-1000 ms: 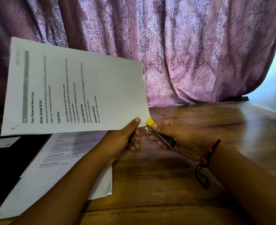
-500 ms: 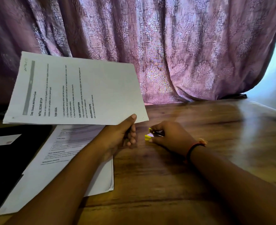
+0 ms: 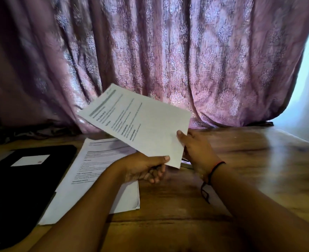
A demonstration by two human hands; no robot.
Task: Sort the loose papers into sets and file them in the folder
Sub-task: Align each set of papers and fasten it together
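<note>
Left hand [image 3: 142, 168] and right hand [image 3: 197, 151] pinch a printed white sheet [image 3: 150, 124] (text blurred).

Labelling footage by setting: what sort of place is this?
Probably a home room used for desk work: a wooden table backed by a patterned curtain, with printed papers and a black folder.
</note>
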